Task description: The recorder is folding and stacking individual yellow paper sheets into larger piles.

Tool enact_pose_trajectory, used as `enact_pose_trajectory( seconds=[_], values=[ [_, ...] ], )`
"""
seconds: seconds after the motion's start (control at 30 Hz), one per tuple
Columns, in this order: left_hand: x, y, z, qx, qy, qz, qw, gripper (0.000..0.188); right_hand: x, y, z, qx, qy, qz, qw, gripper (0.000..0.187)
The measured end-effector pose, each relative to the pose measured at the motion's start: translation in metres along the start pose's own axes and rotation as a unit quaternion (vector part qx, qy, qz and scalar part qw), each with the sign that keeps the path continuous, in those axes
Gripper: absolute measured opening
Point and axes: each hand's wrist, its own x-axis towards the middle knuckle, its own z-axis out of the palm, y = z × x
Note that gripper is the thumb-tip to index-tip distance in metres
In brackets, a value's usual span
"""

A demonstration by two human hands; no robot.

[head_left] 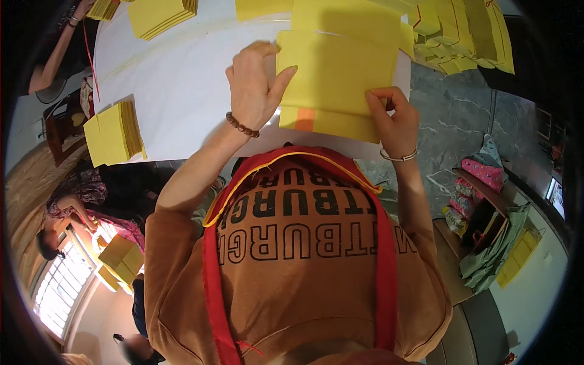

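Note:
In front of me on the white-topped table lies a folded yellow paper sheet, with an orange patch near its lower edge. At the sheet's left edge is my left hand; its thumb stretches out over the paper and its fingers rest by the upper left corner. My right hand pinches the sheet's lower right edge between thumb and fingers. More yellow paper lies just beyond, partly covered by it. What is beneath the folded sheet is hidden.
Stacked yellow paper stands at the table's left corner and far left. Yellow bundles with red cords crowd the far right. Another person's arm reaches in at upper left; a seated person is lower left.

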Motion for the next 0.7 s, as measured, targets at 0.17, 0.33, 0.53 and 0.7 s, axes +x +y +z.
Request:
enact_pose_trajectory(
  seconds=[0.17, 0.33, 0.53, 0.7],
  values=[
    [0.009, 0.008, -0.002, 0.184, 0.012, 0.237, 0.954, 0.038, -0.003, 0.007, 0.0, -0.159, 0.053, -0.135, 0.977, 0.01],
    [0.013, 0.011, -0.003, 0.271, -0.012, 0.393, 0.878, 0.046, -0.004, 0.018, 0.006, -0.123, 0.066, -0.129, 0.982, 0.011],
    [0.03, 0.013, -0.01, 0.188, -0.14, 0.544, 0.806, 0.041, -0.005, 0.02, 0.01, -0.119, 0.089, -0.148, 0.978, 0.01],
    [0.024, 0.018, -0.012, 0.21, -0.194, 0.522, 0.803, 0.041, -0.006, 0.018, 0.012, -0.069, 0.067, -0.117, 0.988, 0.023]
  ],
)
